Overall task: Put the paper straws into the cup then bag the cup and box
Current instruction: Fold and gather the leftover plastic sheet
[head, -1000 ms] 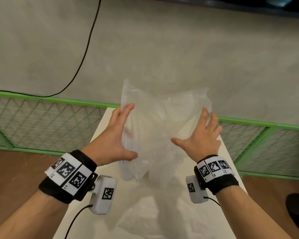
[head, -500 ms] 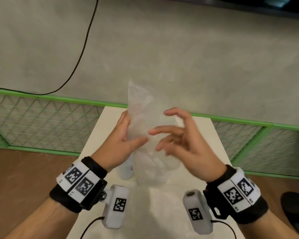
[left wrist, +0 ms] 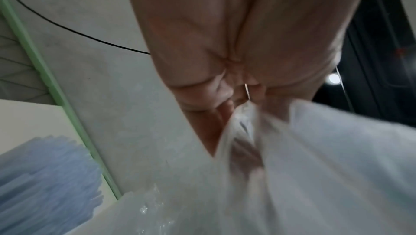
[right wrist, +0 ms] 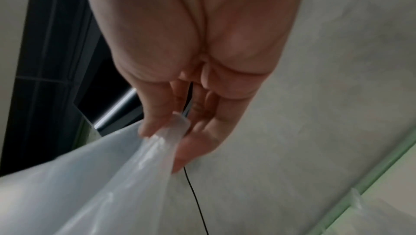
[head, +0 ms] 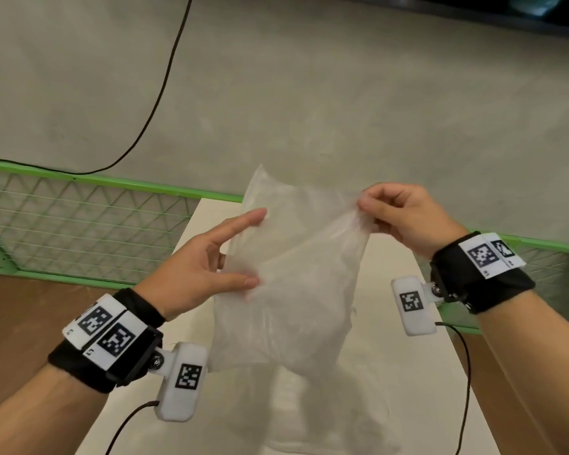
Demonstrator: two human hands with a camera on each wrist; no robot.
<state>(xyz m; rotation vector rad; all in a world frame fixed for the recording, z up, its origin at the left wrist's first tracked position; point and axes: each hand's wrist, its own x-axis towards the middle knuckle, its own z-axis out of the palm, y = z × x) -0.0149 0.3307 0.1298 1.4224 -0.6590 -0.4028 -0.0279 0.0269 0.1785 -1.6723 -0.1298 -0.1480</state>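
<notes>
A translucent plastic bag hangs in the air above the white table. My left hand holds the bag's left edge, thumb on the front and fingers partly behind the film; in the left wrist view the plastic bag bunches into the fingers. My right hand pinches the bag's top right corner between thumb and fingertips, and the right wrist view shows the film gathered there. A blurred bundle of blue straws shows at the lower left. Cup and box are hidden.
A green wire fence runs along the table's far edge, with a grey wall behind it. A black cable hangs on that wall. Wooden floor lies on both sides of the narrow table.
My right hand has gone from the bag's middle up and to the right and now pinches its corner. The bag is spread wider between both hands.
</notes>
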